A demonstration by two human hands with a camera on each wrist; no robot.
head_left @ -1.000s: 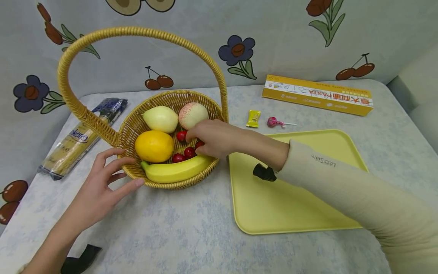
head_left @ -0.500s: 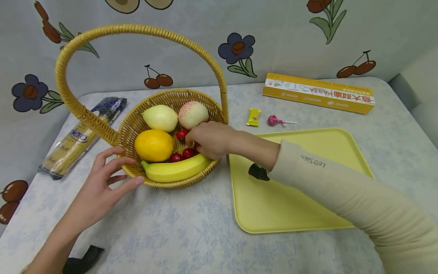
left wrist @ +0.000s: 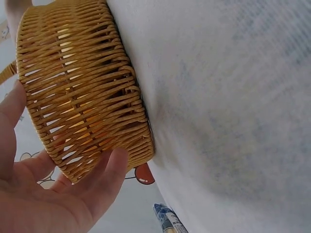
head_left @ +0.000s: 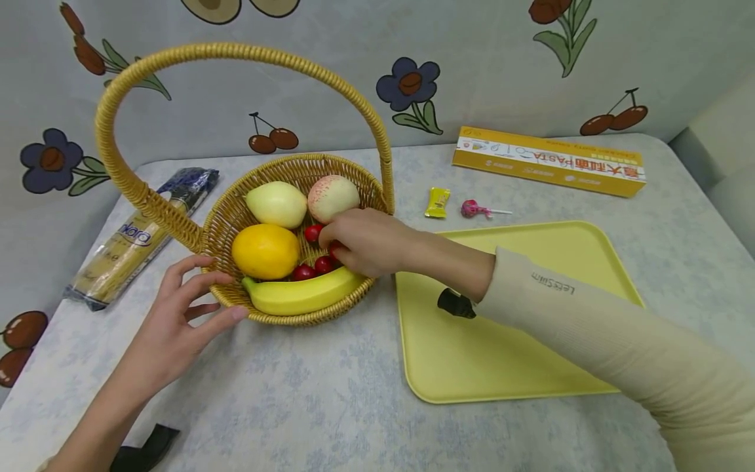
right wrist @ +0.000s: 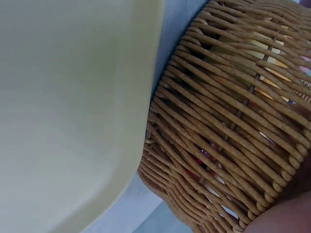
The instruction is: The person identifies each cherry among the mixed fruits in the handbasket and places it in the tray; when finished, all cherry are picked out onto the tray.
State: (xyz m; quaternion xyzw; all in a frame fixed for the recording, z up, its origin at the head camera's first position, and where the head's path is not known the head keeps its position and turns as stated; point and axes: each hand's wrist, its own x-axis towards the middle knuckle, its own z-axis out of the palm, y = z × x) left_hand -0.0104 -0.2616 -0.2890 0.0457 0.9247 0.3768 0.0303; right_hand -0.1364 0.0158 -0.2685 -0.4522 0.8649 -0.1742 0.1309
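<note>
Touches basket point(head_left: 220, 221), frame left, with spread fingers point(head_left: 203, 282) of left hand point(head_left: 170, 322), likely steadying it; pinches cherry point(head_left: 333, 250) near centre with right hand point(head_left: 369, 242)

The pale blue-mottled worktop point(head_left: 295, 393) bore a round tan wicker basket point(head_left: 307, 170) between a clear-plastic pasta packet point(head_left: 138, 241) and a rectangular yellow tray point(head_left: 507, 357). Behind the tray lay a yellow-wrapped sweet point(head_left: 437, 202), a pink lollipop point(head_left: 470, 208) and a long orange carton point(head_left: 548, 162).

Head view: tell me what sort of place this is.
Probably a staged tabletop indoors, perhaps a mock kitchen or dining spot; little of the room shows. Signs: the printed backdrop behind the table, the basket of fruit, and the pasta box.
</note>
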